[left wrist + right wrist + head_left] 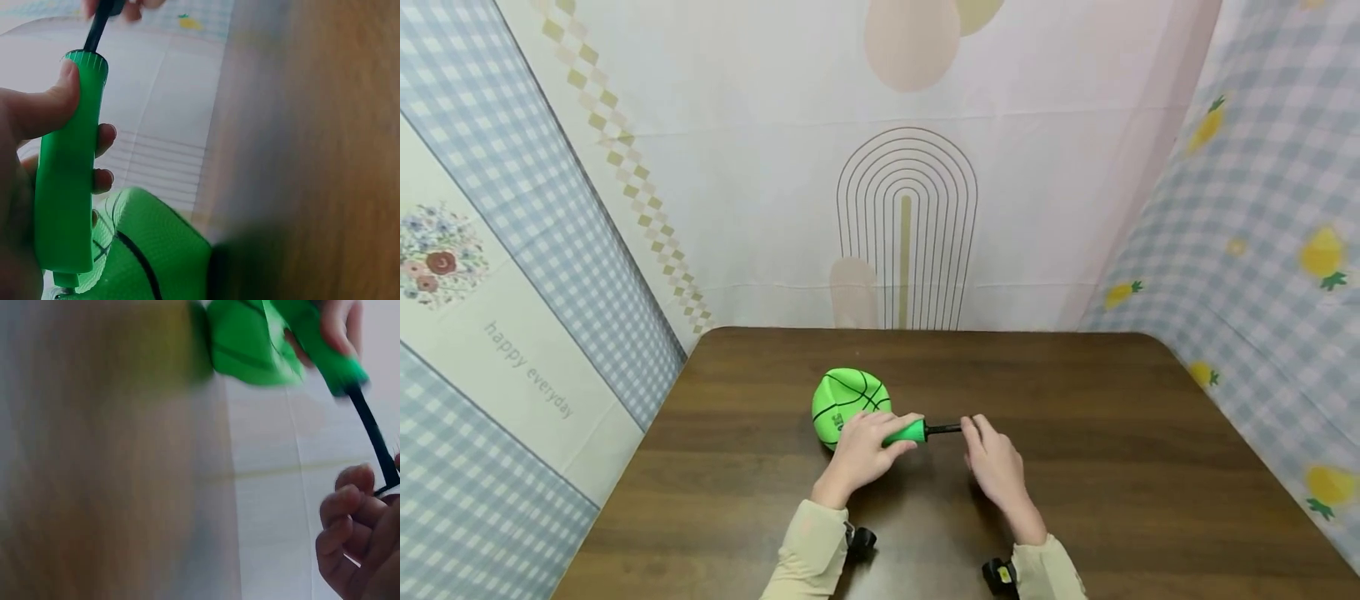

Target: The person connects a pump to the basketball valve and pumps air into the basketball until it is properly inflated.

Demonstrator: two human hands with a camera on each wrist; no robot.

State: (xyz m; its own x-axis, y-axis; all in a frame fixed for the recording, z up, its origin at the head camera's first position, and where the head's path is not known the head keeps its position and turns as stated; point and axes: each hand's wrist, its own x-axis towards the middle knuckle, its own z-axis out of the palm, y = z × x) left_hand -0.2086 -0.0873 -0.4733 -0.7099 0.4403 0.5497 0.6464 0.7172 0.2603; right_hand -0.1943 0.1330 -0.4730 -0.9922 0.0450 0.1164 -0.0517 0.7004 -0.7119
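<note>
My left hand (867, 450) grips the green barrel of a small hand pump (72, 162), thumb along one side and fingers curled round the other. From the barrel's end a black rod (943, 429) sticks out toward the right. The fingers of my right hand (996, 462) hold the black handle (389, 485) at the rod's outer end. A green ball with black lines (850, 400), dented and partly deflated, sits on the table just beyond my left hand. In the left wrist view the pump's lower tip meets the ball (162, 250); the exact joint is partly hidden.
The brown wooden table (1112, 433) extends to both sides of my hands. A pale patterned cloth (760, 208) hangs behind it, with checked cloths (1247, 275) at the sides. Small black cameras (861, 543) are strapped at both wrists.
</note>
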